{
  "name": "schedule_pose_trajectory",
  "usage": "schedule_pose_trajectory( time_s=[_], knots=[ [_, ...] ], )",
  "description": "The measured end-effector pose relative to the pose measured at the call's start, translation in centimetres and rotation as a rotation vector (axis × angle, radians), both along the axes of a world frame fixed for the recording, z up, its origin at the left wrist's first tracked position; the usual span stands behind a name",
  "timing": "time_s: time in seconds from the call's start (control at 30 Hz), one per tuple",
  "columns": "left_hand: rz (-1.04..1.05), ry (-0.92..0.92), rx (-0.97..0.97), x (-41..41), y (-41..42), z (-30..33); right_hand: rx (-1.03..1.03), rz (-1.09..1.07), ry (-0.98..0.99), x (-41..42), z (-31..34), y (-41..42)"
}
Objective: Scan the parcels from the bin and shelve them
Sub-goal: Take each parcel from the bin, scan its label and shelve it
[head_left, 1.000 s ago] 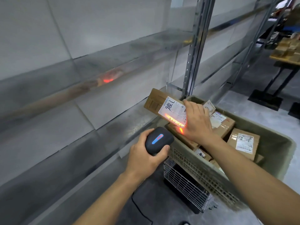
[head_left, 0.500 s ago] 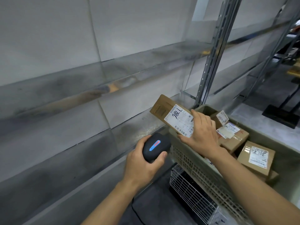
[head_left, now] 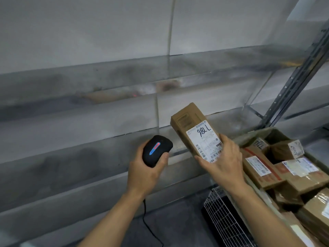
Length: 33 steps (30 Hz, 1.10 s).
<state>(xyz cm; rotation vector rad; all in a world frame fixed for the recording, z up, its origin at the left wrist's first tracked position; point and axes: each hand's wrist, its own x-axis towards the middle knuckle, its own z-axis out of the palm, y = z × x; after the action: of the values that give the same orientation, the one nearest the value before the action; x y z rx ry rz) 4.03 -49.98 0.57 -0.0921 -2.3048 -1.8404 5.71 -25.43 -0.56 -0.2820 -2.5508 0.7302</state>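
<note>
Up front, the right hand grips a brown parcel by its near end, thumb and fingers curled round the white label marked "98LL"; the parcel tilts up over the shelf edge, just beside the bin. The left hand wraps a black scanner, its handle hidden in the palm. More parcels fill the bin, which the frame's right edge cuts off. Small label print is unreadable.

Head-worn view looks forward and down — close on both hands, edges perhaps distorted.
</note>
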Motion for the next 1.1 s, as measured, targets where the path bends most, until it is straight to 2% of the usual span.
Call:
schedule_pose_trajectory(
  time_s=[0.3,0.7,0.87,1.1],
  knots=[
    [0.419,0.002,-0.035,0.9,-5.9,0.1,-0.116,0.383,-0.013,-4.5,0.3,-7.5],
    [1.043,0.072,-0.050,8.0,-18.4,2.2,-0.309,0.894,0.018,-5.0,4.7,-23.5],
    [1.192,0.102,-0.040,10.2,-24.7,3.0,-0.415,1.028,0.075,-4.1,8.0,-31.5],
    [1.243,0.187,0.004,10.8,-35.6,3.6,-0.560,1.103,0.212,-2.7,13.2,-46.3]
  ],
)
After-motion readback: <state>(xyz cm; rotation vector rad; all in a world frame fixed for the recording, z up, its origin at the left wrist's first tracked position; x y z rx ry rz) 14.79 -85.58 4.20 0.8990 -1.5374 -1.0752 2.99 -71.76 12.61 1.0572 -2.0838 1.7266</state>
